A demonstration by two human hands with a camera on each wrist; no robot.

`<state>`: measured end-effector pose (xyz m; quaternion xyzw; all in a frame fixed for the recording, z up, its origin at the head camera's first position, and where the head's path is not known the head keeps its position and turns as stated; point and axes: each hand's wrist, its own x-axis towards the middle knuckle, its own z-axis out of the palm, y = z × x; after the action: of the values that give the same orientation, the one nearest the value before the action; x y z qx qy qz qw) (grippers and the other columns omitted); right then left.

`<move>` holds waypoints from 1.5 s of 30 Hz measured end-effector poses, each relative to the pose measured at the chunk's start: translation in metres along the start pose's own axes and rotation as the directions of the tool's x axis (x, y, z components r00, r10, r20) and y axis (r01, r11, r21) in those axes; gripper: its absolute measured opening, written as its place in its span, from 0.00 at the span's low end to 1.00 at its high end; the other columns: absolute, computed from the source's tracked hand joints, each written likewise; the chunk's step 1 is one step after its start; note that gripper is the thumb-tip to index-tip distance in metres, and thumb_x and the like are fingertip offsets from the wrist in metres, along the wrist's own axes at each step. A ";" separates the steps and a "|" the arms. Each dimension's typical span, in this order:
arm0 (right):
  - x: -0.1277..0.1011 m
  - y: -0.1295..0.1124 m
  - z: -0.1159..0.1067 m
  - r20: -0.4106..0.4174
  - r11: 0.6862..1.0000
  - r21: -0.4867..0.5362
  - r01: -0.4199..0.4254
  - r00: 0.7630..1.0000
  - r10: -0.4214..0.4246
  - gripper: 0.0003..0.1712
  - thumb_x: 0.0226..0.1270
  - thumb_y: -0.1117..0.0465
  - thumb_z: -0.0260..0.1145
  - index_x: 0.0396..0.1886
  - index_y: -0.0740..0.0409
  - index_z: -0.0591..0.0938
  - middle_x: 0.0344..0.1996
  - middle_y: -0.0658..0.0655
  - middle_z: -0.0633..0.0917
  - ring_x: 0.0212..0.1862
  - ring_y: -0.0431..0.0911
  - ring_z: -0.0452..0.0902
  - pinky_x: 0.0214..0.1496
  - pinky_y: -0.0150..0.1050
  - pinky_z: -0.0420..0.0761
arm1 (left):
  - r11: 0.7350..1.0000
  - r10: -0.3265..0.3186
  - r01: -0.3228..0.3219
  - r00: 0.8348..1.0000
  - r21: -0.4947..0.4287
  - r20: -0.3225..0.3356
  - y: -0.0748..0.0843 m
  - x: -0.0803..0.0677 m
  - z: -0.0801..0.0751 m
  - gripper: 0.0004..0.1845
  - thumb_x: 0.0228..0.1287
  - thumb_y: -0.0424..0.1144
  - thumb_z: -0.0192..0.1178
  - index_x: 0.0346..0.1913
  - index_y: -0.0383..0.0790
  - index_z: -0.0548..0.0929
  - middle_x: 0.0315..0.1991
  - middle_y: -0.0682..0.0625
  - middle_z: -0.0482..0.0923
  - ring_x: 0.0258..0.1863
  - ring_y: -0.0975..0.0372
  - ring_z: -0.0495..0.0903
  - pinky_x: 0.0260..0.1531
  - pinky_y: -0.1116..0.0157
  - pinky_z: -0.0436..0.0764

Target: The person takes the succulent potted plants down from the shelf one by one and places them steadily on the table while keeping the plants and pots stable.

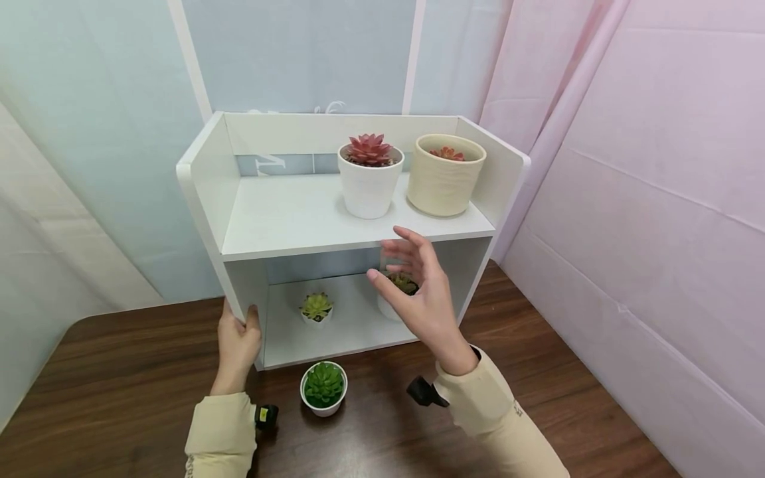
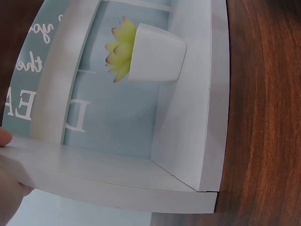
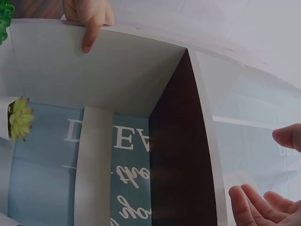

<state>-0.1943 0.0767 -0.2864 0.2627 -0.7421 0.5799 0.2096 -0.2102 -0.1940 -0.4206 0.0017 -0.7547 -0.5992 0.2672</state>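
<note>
A white two-tier shelf (image 1: 287, 216) stands on a dark wooden table (image 1: 119, 372). My left hand (image 1: 238, 335) grips the front edge of its left side panel (image 2: 117, 176), thumb inside; its fingers (image 3: 89, 21) show in the right wrist view. My right hand (image 1: 409, 275) hovers open in front of the lower compartment and holds nothing. Just behind it sits a small white pot with a green succulent (image 1: 399, 287), partly hidden. Another small pot with a yellow-green succulent (image 1: 316, 309) (image 2: 153, 54) stands at the compartment's left.
On the top shelf stand a white pot with a red succulent (image 1: 369, 179) and a cream pot (image 1: 445, 176). A small white pot with a green succulent (image 1: 323, 387) sits on the table before the shelf. Fabric walls close in behind and to the right.
</note>
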 end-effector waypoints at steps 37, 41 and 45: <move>0.052 -0.003 -0.001 -0.100 0.983 -0.175 -0.062 0.994 0.045 0.39 0.57 0.60 0.72 0.66 0.60 0.66 0.59 0.62 0.75 0.60 0.47 0.70 0.63 0.40 0.70 | 1.000 0.013 -0.013 1.000 -0.025 -0.020 -0.003 0.002 0.002 0.28 0.69 0.23 0.44 0.71 0.33 0.58 0.67 0.32 0.62 0.68 0.40 0.59 0.62 0.36 0.60; 0.057 -0.003 -0.001 -0.101 0.984 -0.162 -0.073 0.993 0.057 0.40 0.56 0.60 0.72 0.67 0.61 0.65 0.59 0.62 0.74 0.60 0.49 0.70 0.63 0.40 0.70 | 1.000 0.007 -0.007 1.000 -0.026 -0.021 -0.003 0.001 0.001 0.28 0.69 0.24 0.44 0.71 0.32 0.58 0.67 0.31 0.63 0.68 0.40 0.60 0.61 0.36 0.60; 0.063 0.000 -0.001 -0.096 0.984 -0.148 -0.097 0.992 0.083 0.41 0.55 0.61 0.72 0.67 0.63 0.64 0.60 0.63 0.73 0.61 0.52 0.70 0.63 0.42 0.69 | 1.000 0.015 -0.015 1.000 -0.019 -0.021 -0.003 0.001 0.001 0.27 0.68 0.23 0.44 0.70 0.31 0.58 0.66 0.31 0.63 0.68 0.39 0.60 0.61 0.36 0.61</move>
<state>-0.2433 0.0681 -0.2475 0.1859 -0.7851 0.5417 0.2357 -0.2127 -0.1942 -0.4232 -0.0004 -0.7461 -0.6044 0.2794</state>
